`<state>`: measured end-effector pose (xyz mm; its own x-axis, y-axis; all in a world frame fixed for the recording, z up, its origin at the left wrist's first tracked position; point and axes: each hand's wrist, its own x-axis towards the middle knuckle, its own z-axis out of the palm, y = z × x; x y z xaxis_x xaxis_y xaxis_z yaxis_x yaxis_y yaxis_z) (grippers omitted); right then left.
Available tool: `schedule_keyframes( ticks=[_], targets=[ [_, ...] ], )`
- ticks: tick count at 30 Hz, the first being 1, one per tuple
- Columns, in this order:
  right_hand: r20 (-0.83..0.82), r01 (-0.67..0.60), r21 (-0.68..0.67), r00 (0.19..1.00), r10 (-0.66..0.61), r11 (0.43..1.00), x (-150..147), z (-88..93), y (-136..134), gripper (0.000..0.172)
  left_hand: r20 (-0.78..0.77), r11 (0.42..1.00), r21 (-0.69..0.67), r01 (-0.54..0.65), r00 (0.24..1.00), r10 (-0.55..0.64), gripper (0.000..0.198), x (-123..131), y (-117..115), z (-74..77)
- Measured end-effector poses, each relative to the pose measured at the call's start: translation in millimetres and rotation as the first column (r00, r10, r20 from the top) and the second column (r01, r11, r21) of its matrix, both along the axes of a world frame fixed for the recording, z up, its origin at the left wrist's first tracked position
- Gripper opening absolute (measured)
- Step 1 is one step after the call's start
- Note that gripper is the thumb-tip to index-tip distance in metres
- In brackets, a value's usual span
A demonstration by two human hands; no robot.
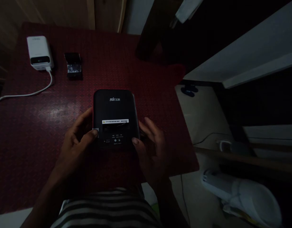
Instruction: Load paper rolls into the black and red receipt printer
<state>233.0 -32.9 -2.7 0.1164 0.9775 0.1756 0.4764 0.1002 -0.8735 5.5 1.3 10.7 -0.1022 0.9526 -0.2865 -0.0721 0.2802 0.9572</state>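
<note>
My left hand (73,141) and right hand (152,152) clasp the sides (likely the surest hold) of a black, boxy, plastic-looking device (114,110), presumably rigid.

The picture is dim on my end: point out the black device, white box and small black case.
Black device (115,112): head view, just above centre of its top face.
White box (39,50): head view, middle of its white face.
Small black case (74,67): head view, speckled middle part.
</note>
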Motion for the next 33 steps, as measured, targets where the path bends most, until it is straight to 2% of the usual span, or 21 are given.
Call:
schedule_keyframes(
  ticks=[5, 12, 15, 18, 21, 23, 24, 26, 28, 30, 33],
  targets=[
    [-0.051, 0.043, -0.002, 0.998, -0.043, 0.999, -3, -3.1, -1, 0.060, -0.027, 1.000, -0.002, -0.007, 1.000, 0.007, 0.061, 4, 2, 5.4],
    [-0.119, 0.060, 0.021, 0.991, -0.057, 0.998, -6, -7.2, 1, 0.051, -0.038, 0.999, -0.028, -0.039, 0.999, 0.038, 0.059, 7, 4, 7.7],
    [-0.075, 0.053, 0.018, 0.996, -0.051, 0.998, 1, 3.7, 7, 0.045, -0.025, 0.998, -0.034, -0.060, 0.998, 0.059, 0.062, 8, 2, 2.7],
    [0.150, -0.018, 0.084, 0.989, 0.005, 0.996, 6, 27.9, 24, 0.030, 0.019, 0.999, -0.022, -0.040, 0.999, 0.041, 0.063, 7, -1, -4.7],
    [0.409, -0.250, 0.125, 0.895, 0.180, 0.960, -3, 50.8, 55, 0.031, 0.040, 0.999, 0.053, -0.005, 0.999, 0.003, 0.061, 4, -1, -11.7],
    [0.531, -0.407, 0.033, 0.780, 0.329, 0.913, -17, 60.3, 80, 0.033, 0.045, 0.996, 0.090, 0.005, 0.999, -0.009, 0.060, 2, 0, -14.9],
    [0.587, -0.450, -0.057, 0.707, 0.395, 0.891, -26, 63.6, 92, 0.033, 0.048, 0.995, 0.096, 0.009, 0.999, -0.013, 0.060, 2, 0, -15.9],
    [0.664, -0.461, -0.275, 0.544, 0.514, 0.844, -43, 68.4, 112, 0.036, 0.055, 0.995, 0.104, 0.010, 0.998, -0.016, 0.061, 1, 0, -17.0],
    [0.692, -0.421, -0.424, 0.421, 0.587, 0.802, -57, 71.5, 126, 0.039, 0.054, 0.994, 0.107, 0.014, 0.998, -0.019, 0.063, 0, 0, -17.5],
    [0.703, -0.398, -0.479, 0.359, 0.614, 0.782, -64, 73.1, 132, 0.041, 0.047, 0.993, 0.116, 0.012, 0.999, -0.017, 0.065, 0, -1, -17.7],
    [0.705, -0.396, -0.507, 0.321, 0.633, 0.765, -65, 74.8, 135, 0.040, 0.036, 0.992, 0.130, 0.006, 0.999, -0.011, 0.066, 0, 0, -18.2]
  ],
)
